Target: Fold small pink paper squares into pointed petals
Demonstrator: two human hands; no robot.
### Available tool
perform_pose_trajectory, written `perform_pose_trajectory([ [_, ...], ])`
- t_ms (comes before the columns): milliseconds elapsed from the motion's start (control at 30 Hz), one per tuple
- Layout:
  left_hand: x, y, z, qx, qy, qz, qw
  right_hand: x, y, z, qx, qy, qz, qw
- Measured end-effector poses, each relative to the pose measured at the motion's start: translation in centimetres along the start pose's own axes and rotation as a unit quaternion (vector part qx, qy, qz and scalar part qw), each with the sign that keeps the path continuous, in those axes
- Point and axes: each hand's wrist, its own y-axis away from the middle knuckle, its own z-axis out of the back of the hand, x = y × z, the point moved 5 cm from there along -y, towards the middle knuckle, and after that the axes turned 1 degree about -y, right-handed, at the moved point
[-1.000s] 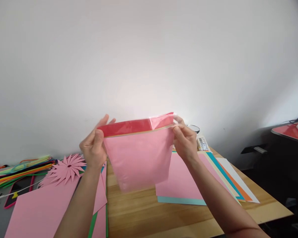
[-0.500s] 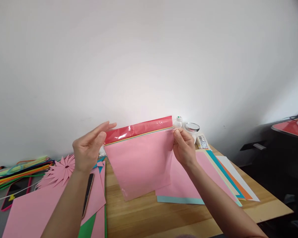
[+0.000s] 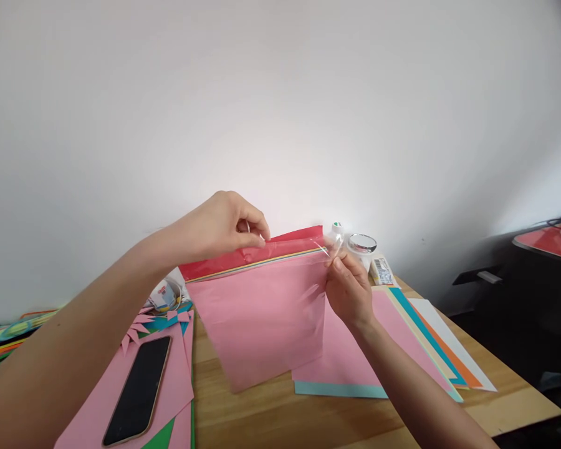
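A clear plastic bag (image 3: 262,312) holds a stack of coloured paper, a pink sheet in front and a red sheet (image 3: 294,234) showing above it, with thin yellow and blue edges between them. My right hand (image 3: 350,287) grips the bag's right side between thumb and fingers. Over the upper edge, my left hand (image 3: 236,224) has its thumb and fingertips closed on the bag's plastic near the red sheet. The bag is held up, tilted, above the wooden table (image 3: 271,424).
More coloured sheets (image 3: 369,362) lie fanned on the right of the table. At left a phone (image 3: 138,390) rests on pink paper, beside pink paper cutouts and pipe cleaners (image 3: 19,330). White containers (image 3: 362,249) and a small box (image 3: 382,271) stand at the back by the wall.
My left hand has moved from the bag's left corner to the right along its top edge, its fingers closing there. My right hand keeps its grip on the right side.
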Motion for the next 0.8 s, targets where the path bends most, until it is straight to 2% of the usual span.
perform_pose_trajectory([
  [100,-0.1,-0.2,-0.5,0.018,0.033,0.009,0.999,0.1,0.0,0.2,-0.004,0.006,0.009,1.000],
  [200,0.0,-0.4,-1.1,0.060,0.063,0.025,0.996,-0.2,0.0,0.2,0.002,0.007,-0.004,1.000],
  [467,-0.7,0.0,-1.7,0.134,0.038,0.001,0.990,0.4,0.0,-0.3,0.046,-0.043,-0.015,0.998],
  [567,-0.9,0.5,-1.8,0.173,0.053,-0.003,0.984,0.2,0.3,-0.1,0.069,-0.002,-0.007,0.998],
  [700,-0.7,0.9,-1.7,0.214,0.070,0.032,0.974,0.2,0.5,0.7,0.087,0.081,0.011,0.993],
  [800,-0.8,1.1,-1.9,0.251,0.062,0.049,0.965,1.3,0.2,0.7,0.139,0.132,-0.001,0.981],
])
